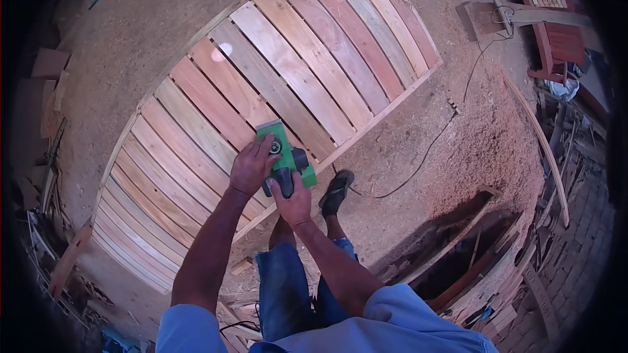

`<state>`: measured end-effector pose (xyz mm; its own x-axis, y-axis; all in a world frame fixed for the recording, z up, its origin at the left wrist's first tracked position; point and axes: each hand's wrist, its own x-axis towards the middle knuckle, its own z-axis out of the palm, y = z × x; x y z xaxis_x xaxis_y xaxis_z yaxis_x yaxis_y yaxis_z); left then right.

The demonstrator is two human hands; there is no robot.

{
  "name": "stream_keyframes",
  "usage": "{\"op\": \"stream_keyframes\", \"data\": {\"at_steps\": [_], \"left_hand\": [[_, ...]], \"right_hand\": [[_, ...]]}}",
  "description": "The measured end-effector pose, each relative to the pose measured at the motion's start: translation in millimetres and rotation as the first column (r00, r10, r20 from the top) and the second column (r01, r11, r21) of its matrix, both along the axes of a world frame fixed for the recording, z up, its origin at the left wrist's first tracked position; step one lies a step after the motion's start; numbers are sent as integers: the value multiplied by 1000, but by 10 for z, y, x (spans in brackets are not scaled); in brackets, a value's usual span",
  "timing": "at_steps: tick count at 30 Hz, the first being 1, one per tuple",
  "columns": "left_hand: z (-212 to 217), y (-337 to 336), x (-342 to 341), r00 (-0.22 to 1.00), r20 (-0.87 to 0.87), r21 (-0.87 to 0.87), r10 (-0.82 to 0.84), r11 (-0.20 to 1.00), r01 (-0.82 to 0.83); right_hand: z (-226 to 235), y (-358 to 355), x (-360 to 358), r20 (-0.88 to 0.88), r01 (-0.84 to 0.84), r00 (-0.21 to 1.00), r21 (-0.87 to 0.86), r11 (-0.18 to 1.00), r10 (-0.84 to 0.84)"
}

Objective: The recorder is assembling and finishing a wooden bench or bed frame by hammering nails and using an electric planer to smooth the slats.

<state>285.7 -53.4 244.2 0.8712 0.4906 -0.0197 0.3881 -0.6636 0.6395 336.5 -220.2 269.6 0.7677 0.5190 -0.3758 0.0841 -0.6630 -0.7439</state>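
Note:
A green and black electric planer [286, 155] rests on a large panel of wooden slats [275, 85] lying on the ground. My left hand [252, 165] grips the planer's front knob. My right hand [292, 201] is closed around its black rear handle. The tool sits near the panel's lower right edge. A black power cord [418, 160] trails from it across the sawdust to the right. My sandalled foot [336, 191] stands just beside the panel's edge.
Sawdust and shavings [477, 150] cover the ground right of the panel. Wooden frames and planks [471, 255] lie at lower right. A red wooden chair [556, 26] stands at upper right. Scrap boards [46, 91] pile along the left.

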Motion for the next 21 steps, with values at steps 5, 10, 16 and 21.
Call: {"op": "stream_keyframes", "data": {"at_steps": [5,10,16,21], "left_hand": [[-38,-144,40,994,10,-15,108,994,-108],[5,-221,68,969,-13,-70,246,967,-246],[-84,-236,69,970,-1,-23,243,970,-243],[276,-334,371,958,-148,-135,246,955,-266]], "right_hand": [[63,45,-15,-37,23,999,12,1000,-23],[28,11,22,-29,-24,999,-91,996,21],[-41,-88,100,-41,-66,997,-61,996,64],[78,-447,714,-359,-200,916,-25,979,178]]}}
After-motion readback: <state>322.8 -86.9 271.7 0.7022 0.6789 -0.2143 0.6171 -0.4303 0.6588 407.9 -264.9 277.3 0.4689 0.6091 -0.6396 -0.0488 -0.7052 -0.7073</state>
